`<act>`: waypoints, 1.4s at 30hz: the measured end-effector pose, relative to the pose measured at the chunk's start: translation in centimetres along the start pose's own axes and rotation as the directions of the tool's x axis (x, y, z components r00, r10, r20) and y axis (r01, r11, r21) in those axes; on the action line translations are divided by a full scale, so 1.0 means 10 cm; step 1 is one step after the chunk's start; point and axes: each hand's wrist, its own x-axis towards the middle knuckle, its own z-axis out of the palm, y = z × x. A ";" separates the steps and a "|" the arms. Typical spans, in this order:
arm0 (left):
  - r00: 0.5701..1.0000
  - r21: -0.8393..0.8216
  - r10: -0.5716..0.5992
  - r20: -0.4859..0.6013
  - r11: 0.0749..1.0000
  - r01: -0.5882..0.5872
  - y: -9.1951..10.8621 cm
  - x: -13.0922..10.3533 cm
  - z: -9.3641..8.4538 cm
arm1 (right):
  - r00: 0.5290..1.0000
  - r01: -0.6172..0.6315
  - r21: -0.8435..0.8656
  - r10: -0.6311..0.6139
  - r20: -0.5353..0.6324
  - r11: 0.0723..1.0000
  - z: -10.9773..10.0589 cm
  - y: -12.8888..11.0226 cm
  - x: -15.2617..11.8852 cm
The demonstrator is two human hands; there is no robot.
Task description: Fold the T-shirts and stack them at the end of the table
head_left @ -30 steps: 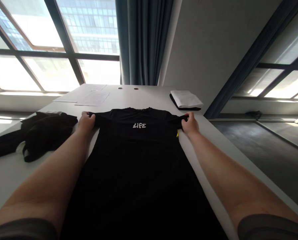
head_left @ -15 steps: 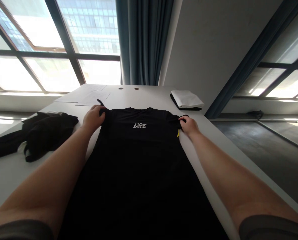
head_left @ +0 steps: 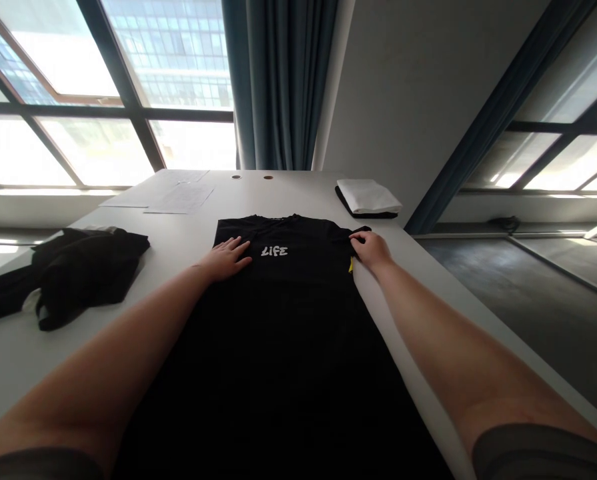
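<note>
White tabletop (head_left: 285, 193) spreads beneath the black shirt (head_left: 283, 353), which lies between the two hands, its long axis running away from me, collar (head_left: 278, 219) at the far end. From my remote post I see the right hand (head_left: 371, 249) pinching the sleeve (head_left: 342, 235) on its side; the left hand (head_left: 225, 258) rests flat, fingers spread, nearer the white lettering (head_left: 275, 251).

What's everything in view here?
Shirt: one, black, white-lettered, centre
Crumpled garment: one, mostly black, left
Folded stack: one, white over black, far right
Papers: at least two, white, far left
Table: one, white, beneath
Tab: one, yellow, shirt's right edge
Round fittings: two, dark, table's far end
Curtains: two, blue, behind and right
Windows: two, dark-framed, both sides
Wall: one, grey, behind
Floor: one, grey, right
Left hand: one, flat on shirt
Right hand: one, pinching sleeve
</note>
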 end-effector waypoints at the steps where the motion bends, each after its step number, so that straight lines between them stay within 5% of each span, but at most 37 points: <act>1: 1.000 -0.005 0.000 -0.007 1.000 0.000 -0.01 0.00 0.00 | 0.999 -0.028 -0.012 0.027 -0.026 1.000 0.00 0.00 0.00; 6: 1.000 -0.006 -0.007 -0.011 1.000 0.007 -0.01 -0.01 -0.04 | 0.978 -0.197 -0.042 0.194 -0.084 0.979 -0.02 -0.04 0.01; 13: 0.999 -0.040 0.003 -0.035 0.999 -0.004 -0.05 0.01 -0.02 | 0.965 -0.263 -0.125 0.264 -0.013 0.957 0.00 -0.06 0.00; 19: 0.999 -0.051 0.013 -0.048 0.999 -0.016 -0.10 0.03 0.00 | 0.996 -0.052 -0.117 0.044 -0.071 0.992 -0.08 -0.17 -0.01; 24: 1.000 -0.038 0.023 -0.007 0.999 -0.024 -0.10 0.05 0.00 | 0.969 0.242 -0.194 -0.245 0.007 0.951 -0.18 -0.57 -0.13; 27: 1.000 -0.033 0.024 0.006 0.999 -0.023 -0.10 0.05 0.00 | 0.904 0.415 -0.125 -0.393 0.169 0.901 -0.18 -0.82 -0.26; 31: 1.000 -0.020 0.014 0.003 1.000 -0.014 -0.09 0.05 0.00 | 0.713 0.546 0.104 -0.526 0.464 0.831 -0.09 -0.94 -0.39; 34: 1.000 -0.024 0.020 0.004 1.000 -0.020 -0.09 0.05 -0.01 | 0.600 0.549 0.120 -0.490 0.632 0.827 0.00 -0.89 -0.41; 42: 0.999 -0.038 0.021 -0.024 0.999 -0.022 -0.11 0.05 0.02 | 0.707 0.448 -0.104 -0.280 0.649 0.888 0.17 -0.74 -0.35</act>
